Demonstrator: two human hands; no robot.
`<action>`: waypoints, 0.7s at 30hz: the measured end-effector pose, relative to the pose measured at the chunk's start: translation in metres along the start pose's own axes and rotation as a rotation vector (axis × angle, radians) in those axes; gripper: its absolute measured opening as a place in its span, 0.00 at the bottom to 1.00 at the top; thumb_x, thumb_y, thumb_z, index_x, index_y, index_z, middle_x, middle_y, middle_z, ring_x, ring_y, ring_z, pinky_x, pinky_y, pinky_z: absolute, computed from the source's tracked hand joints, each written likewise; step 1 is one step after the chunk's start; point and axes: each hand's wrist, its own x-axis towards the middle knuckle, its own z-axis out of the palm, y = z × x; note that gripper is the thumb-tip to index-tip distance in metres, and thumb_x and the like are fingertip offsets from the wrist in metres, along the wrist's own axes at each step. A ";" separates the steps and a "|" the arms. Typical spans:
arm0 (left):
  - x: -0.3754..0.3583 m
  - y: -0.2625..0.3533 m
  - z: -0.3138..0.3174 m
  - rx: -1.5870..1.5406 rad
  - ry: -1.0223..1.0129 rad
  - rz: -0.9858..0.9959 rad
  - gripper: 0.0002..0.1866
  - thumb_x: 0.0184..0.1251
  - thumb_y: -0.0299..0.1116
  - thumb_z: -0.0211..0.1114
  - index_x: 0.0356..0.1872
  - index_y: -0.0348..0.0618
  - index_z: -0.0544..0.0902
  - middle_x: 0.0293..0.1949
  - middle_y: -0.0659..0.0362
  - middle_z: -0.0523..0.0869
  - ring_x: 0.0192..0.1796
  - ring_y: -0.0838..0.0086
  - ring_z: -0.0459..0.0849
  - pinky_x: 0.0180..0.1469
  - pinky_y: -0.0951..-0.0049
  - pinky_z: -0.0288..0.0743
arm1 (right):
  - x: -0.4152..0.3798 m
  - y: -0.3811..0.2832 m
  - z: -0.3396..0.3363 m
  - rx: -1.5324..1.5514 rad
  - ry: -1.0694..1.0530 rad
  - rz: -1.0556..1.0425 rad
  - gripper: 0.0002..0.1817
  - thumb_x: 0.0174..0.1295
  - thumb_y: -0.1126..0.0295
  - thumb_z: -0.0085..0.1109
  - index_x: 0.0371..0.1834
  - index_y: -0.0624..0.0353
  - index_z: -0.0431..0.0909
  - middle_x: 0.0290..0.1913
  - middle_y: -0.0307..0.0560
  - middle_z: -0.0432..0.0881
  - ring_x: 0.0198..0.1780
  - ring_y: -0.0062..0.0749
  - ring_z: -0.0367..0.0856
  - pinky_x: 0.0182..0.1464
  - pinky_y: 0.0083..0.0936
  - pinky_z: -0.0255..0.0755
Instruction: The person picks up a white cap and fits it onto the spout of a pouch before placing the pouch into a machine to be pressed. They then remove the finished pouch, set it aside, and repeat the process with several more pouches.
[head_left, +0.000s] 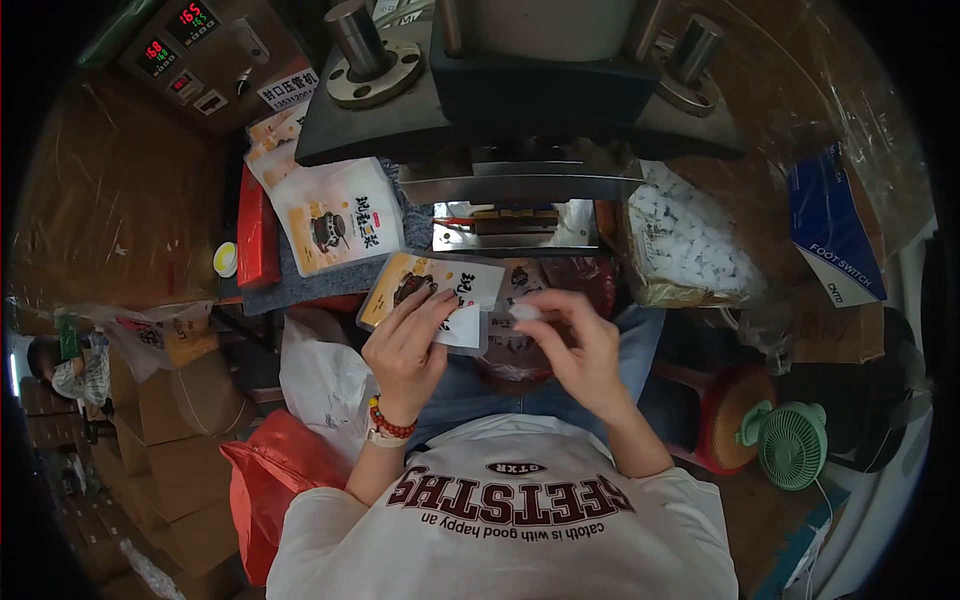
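Note:
My left hand (405, 350) is closed on a printed plastic pouch (475, 285) with an orange and white face, its fingers lying across the front. A second pouch edge shows below it, overlapping. Between the thumb and fingertips of my right hand (585, 355) is a small white plastic piece (523, 312), close beside the pouch's right edge. Both hands are over my lap, in front of the press. More printed pouches (340, 215) lie in a pile to the left on a grey cloth.
A heavy press (540, 95) stands ahead, with a metal plate (450, 238) under it. To the right is a box of small white pieces (690, 235). A control box (200, 60) stands back left. A red stool (735, 415) and green fan (793, 445) are at lower right.

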 end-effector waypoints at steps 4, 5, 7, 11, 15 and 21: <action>0.005 0.006 -0.007 0.087 -0.107 0.137 0.24 0.41 0.17 0.61 0.44 0.46 0.86 0.46 0.62 0.88 0.46 0.68 0.87 0.44 0.71 0.80 | 0.018 0.006 -0.010 -0.401 -0.135 -0.475 0.19 0.54 0.77 0.65 0.52 0.62 0.78 0.48 0.47 0.81 0.46 0.36 0.79 0.44 0.28 0.78; 0.007 0.007 -0.009 0.037 -0.165 0.148 0.24 0.40 0.18 0.62 0.45 0.46 0.85 0.47 0.63 0.87 0.44 0.69 0.87 0.42 0.72 0.80 | 0.020 0.002 -0.015 -0.463 -0.207 -0.495 0.21 0.53 0.77 0.65 0.53 0.63 0.77 0.48 0.49 0.81 0.44 0.40 0.79 0.44 0.30 0.77; 0.007 0.005 -0.002 -0.018 -0.229 0.149 0.19 0.46 0.20 0.64 0.43 0.44 0.86 0.41 0.60 0.88 0.38 0.69 0.87 0.38 0.74 0.80 | 0.024 -0.003 -0.019 -0.531 -0.276 -0.509 0.24 0.52 0.77 0.66 0.55 0.64 0.77 0.47 0.50 0.81 0.43 0.43 0.79 0.44 0.32 0.77; -0.004 -0.005 0.049 -0.557 -0.518 -0.338 0.07 0.65 0.30 0.66 0.37 0.37 0.87 0.28 0.56 0.88 0.25 0.79 0.84 0.29 0.79 0.76 | 0.037 -0.012 -0.034 -0.534 -0.024 -0.415 0.19 0.54 0.72 0.66 0.50 0.64 0.79 0.51 0.49 0.80 0.49 0.45 0.77 0.50 0.36 0.74; 0.024 0.000 0.073 -1.187 -0.398 -0.885 0.12 0.69 0.34 0.65 0.36 0.32 0.85 0.32 0.61 0.87 0.31 0.82 0.83 0.33 0.81 0.77 | 0.039 -0.005 -0.089 -0.496 0.382 -0.186 0.15 0.59 0.75 0.63 0.50 0.63 0.79 0.51 0.53 0.81 0.50 0.37 0.80 0.54 0.28 0.71; 0.056 -0.011 0.086 -1.425 -0.366 -1.033 0.15 0.68 0.32 0.65 0.48 0.30 0.81 0.45 0.51 0.86 0.43 0.73 0.86 0.45 0.72 0.82 | 0.067 0.075 -0.110 -0.858 0.255 0.032 0.13 0.61 0.78 0.56 0.50 0.66 0.77 0.42 0.56 0.80 0.42 0.54 0.79 0.47 0.37 0.72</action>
